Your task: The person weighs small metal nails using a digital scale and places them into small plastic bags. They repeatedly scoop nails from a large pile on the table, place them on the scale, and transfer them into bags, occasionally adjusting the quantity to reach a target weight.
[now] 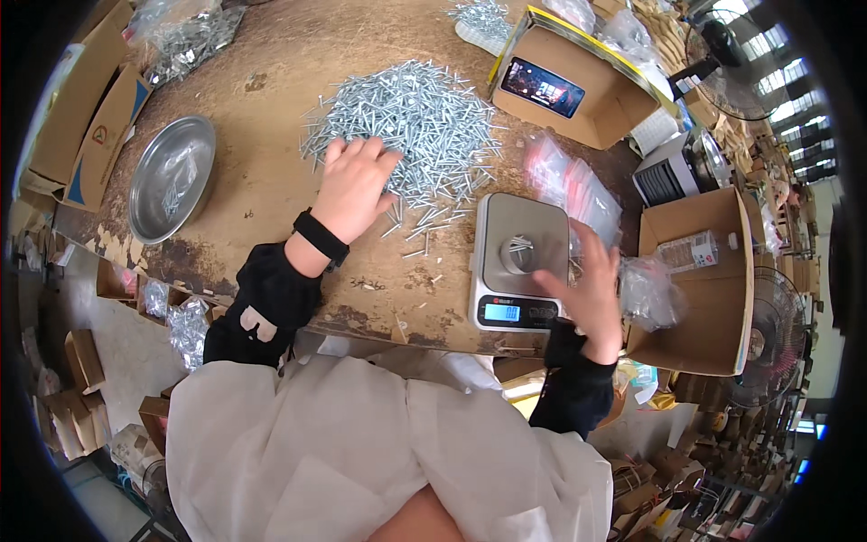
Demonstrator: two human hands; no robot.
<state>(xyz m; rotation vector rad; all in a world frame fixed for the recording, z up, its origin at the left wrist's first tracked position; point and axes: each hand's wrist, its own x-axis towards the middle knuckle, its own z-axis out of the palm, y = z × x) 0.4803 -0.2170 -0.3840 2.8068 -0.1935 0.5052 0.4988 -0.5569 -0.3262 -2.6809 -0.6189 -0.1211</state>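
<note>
A large heap of silver screws (411, 126) is spread over the middle of the worn brown counter (262, 181). The left hand (354, 188) is laid flat on the near left edge of the heap, fingers spread and touching the screws, nothing being gripped; a black band is worn at its wrist. To the right of the heap, at the near edge of the counter, a small digital scale (519, 262) is set, with a few screws resting in the round dish on its steel plate and its display lit. The right hand (591, 285) is seen blurred over the right edge of the scale, fingers loosely apart; whether anything is held in it cannot be told. Just beyond that hand, small clear plastic bags (578, 194) are scattered, and an open cardboard box (700, 280) holding more bags is placed at the right. A round metal bowl (172, 178) is found at the left of the counter, well apart from both hands. A phone (543, 88) is propped on a box at the far side.
</note>
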